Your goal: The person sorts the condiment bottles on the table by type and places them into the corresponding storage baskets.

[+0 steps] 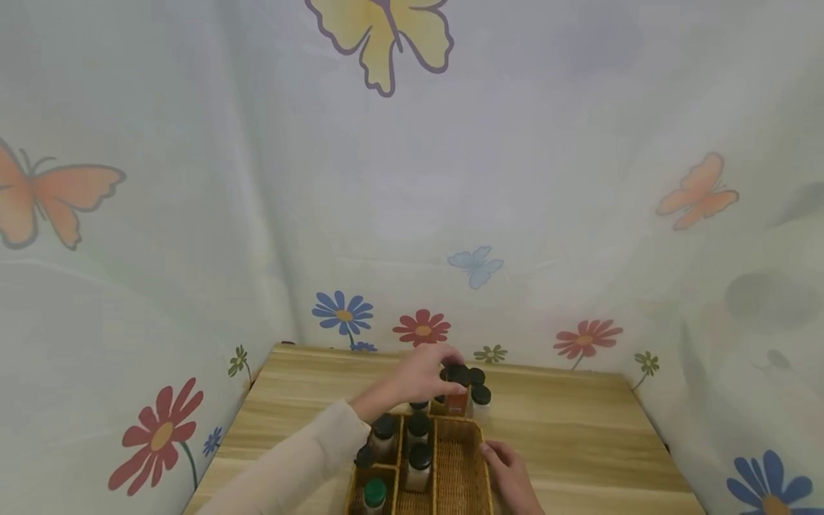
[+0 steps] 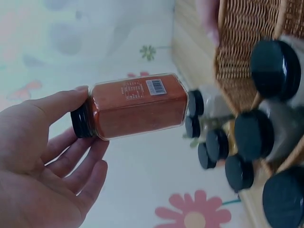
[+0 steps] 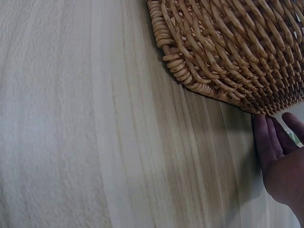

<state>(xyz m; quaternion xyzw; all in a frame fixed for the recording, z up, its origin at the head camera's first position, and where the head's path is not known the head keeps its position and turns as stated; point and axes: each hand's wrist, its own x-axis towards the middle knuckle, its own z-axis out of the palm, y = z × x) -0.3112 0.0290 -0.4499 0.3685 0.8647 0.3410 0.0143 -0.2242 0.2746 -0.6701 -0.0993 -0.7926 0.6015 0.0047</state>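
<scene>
My left hand [image 1: 428, 373] pinches the black lid of a glass spice jar [image 2: 142, 107] filled with reddish-orange powder. In the left wrist view the thumb lies on one side of the lid and fingers on the other. The jar is held just beyond the far end of a divided wicker basket [image 1: 460, 458], beside other black-lidded jars [image 1: 481, 400]. My right hand [image 1: 511, 472] touches the basket's right side. In the right wrist view its fingers [image 3: 268, 137] reach straight to the wicker wall near the table, the thumb apart.
Inside the basket stand several black-lidded jars [image 1: 420, 461] and one green-lidded jar [image 1: 375, 493], in the left and middle compartments. The wooden table [image 1: 579, 443] meets a pale curtain [image 1: 547, 179] printed with flowers and butterflies at its back and sides.
</scene>
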